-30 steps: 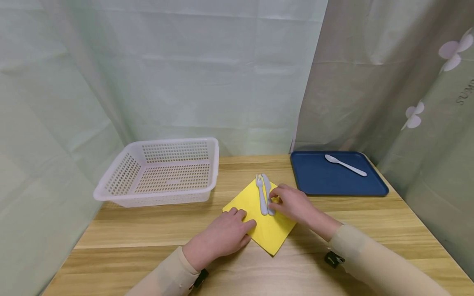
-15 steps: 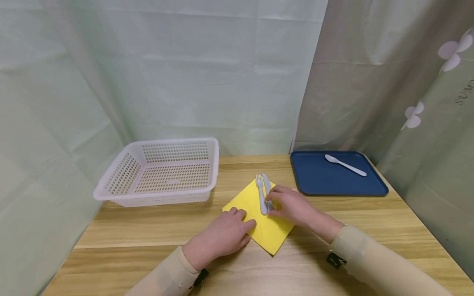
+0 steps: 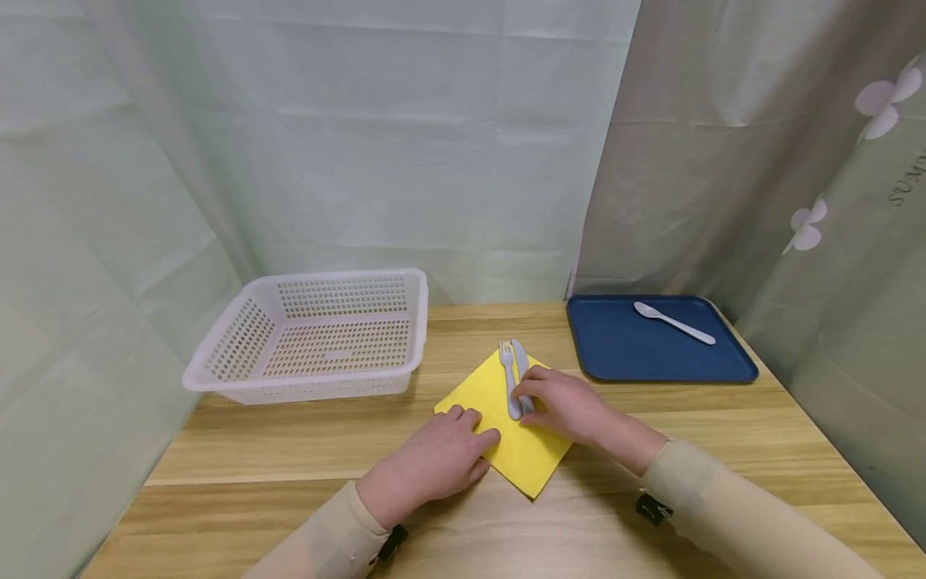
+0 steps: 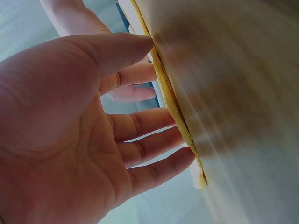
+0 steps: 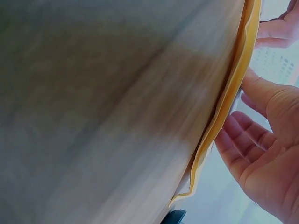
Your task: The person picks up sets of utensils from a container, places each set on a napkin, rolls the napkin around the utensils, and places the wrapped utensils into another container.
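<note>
A folded yellow napkin lies slanted on the wooden table, a grey plastic fork and knife side by side on it. My left hand rests its fingertips on the napkin's left edge and holds nothing; its fingers are spread in the left wrist view. My right hand arches over the knife handle, one fingertip reaching the fork handle, thumb near the handle ends. In the right wrist view its fingers meet the napkin's edge; the cutlery is hardly visible there.
At the back left stands a white perforated basket. On the right is a blue tray with a grey spoon lying in it. Pale curtains hang behind and beside the table.
My right hand has shifted slightly left, from the knife handle across to the fork handle. The left hand stays in place; the fork and knife lie nearly where they were.
</note>
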Motion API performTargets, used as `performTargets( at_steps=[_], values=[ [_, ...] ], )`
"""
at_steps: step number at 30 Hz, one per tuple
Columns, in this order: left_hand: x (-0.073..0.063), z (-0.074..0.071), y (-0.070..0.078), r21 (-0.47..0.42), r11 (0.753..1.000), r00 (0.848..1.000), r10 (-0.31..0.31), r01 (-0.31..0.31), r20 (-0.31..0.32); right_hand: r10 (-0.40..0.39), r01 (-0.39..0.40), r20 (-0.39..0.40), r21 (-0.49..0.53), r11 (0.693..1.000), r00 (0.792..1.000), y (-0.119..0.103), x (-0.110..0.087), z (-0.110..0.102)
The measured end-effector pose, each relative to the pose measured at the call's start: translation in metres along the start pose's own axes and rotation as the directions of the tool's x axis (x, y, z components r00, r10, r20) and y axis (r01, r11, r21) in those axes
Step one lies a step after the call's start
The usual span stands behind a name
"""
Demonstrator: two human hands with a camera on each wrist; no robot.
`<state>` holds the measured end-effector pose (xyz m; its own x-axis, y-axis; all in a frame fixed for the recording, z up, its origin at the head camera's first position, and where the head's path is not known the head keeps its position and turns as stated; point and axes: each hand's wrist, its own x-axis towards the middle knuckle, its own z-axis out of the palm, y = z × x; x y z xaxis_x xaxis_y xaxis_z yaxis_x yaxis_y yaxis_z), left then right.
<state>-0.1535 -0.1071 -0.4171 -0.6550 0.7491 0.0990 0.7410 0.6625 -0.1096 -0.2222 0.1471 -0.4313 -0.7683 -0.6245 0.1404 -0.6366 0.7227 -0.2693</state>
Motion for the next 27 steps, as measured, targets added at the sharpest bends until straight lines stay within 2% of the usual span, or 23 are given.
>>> performTargets(
  at_steps=[16,27],
  values=[
    [-0.0006,-0.0012,0.0008,-0.001,1.000,1.000,-0.001,0.001,0.001,0.016,-0.016,0.005,-0.030,0.999,1.000,-0.0035,0.0038,0.0026],
    [-0.0004,-0.0006,0.0005,0.013,1.000,1.000,0.002,-0.002,-0.004,-0.012,0.011,-0.009,-0.024,1.000,1.000,-0.0038,0.0043,0.0011]
  ],
)
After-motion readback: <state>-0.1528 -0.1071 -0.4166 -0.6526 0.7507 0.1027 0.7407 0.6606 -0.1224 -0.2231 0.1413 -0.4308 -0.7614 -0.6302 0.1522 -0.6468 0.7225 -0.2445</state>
